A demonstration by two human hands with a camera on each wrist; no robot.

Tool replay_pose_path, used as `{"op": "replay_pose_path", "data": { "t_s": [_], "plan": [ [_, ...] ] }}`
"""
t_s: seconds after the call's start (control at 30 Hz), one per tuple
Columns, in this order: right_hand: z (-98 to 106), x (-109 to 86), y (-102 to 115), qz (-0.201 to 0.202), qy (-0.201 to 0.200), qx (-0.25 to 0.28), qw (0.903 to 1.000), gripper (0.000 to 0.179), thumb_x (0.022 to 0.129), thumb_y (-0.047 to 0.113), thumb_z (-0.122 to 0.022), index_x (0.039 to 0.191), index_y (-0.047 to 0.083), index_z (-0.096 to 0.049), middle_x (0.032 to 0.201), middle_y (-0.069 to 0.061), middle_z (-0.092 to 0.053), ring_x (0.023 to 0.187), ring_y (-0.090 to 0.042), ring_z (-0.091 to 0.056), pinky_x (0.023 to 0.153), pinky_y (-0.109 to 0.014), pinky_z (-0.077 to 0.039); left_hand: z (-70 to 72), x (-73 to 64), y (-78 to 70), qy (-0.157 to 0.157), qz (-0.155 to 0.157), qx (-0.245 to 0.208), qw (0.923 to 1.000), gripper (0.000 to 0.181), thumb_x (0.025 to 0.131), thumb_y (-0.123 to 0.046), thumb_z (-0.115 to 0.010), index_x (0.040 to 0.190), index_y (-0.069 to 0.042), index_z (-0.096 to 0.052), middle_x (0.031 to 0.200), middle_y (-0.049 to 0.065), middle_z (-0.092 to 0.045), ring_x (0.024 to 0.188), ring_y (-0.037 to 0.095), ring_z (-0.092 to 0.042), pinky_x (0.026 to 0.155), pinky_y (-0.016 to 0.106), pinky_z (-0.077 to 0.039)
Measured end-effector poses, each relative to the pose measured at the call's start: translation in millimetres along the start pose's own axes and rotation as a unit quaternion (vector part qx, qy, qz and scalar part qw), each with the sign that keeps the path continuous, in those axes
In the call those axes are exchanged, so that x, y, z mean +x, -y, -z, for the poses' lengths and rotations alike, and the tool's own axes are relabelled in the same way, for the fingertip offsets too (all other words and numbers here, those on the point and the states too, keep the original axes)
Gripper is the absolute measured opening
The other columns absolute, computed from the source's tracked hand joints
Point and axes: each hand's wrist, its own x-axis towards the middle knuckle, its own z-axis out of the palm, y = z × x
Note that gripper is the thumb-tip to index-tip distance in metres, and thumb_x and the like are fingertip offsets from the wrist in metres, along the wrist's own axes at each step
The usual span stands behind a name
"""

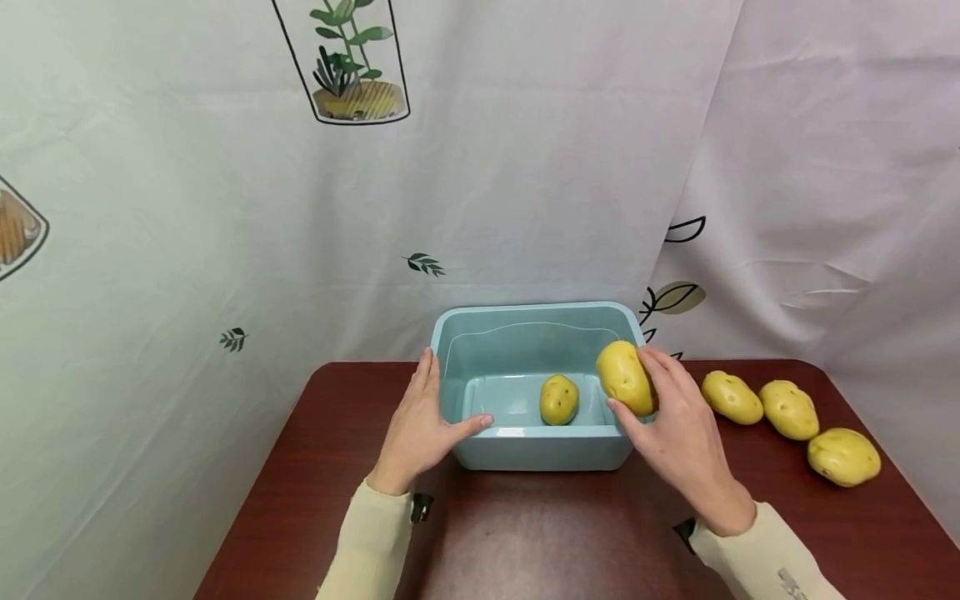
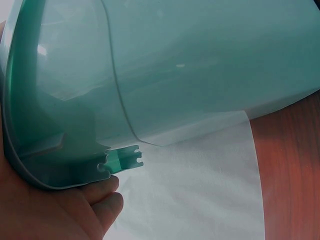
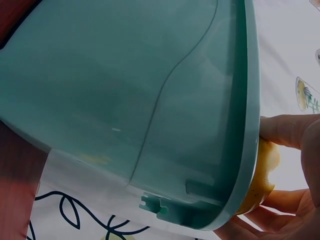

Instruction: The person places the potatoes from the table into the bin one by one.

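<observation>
In the head view a light blue plastic basin stands on the table. One yellow potato lies on its floor. My right hand grips another, larger potato between thumb and fingers, over the basin's right end. The right wrist view shows this potato partly behind the basin's rim. My left hand holds the basin's front left corner, thumb over the front rim and fingers along the left side. In the left wrist view, fingertips reach below the rim.
Three potatoes lie on the right of the dark red table: one near the basin, a middle one, and one nearest the right edge. A white printed cloth hangs close behind the basin.
</observation>
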Motion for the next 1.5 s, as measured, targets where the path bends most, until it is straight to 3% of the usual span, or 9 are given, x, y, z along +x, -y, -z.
{"op": "replay_pose_path", "data": {
  "t_s": [0.3, 1.5],
  "plan": [
    [-4, -0.8, 3, -0.004, 0.014, -0.002, 0.9999, 0.076, 0.074, 0.018, -0.089, 0.137, -0.006, -0.055, 0.136, -0.022, -0.055, 0.121, -0.041, -0.052, 0.092, -0.061, -0.047, -0.3, -0.2, 1.2, 0.0, -0.001, 0.0, 1.0, 0.129, 0.074, -0.081, -0.066, 0.16, 0.0, -0.014, 0.168, 0.009, -0.004, 0.154, 0.031, -0.011, 0.119, 0.052, -0.022],
    [-21, -2.1, 7, 0.005, 0.048, -0.005, 0.9988, 0.067, 0.08, 0.017, -0.085, 0.135, -0.008, -0.056, 0.137, -0.022, -0.055, 0.124, -0.039, -0.052, 0.098, -0.059, -0.046, -0.5, -0.3, 0.5, -0.003, -0.002, -0.003, 1.0, 0.128, 0.074, -0.081, -0.066, 0.159, 0.0, -0.016, 0.168, 0.01, -0.005, 0.154, 0.031, -0.011, 0.119, 0.052, -0.022]
  ]
}}
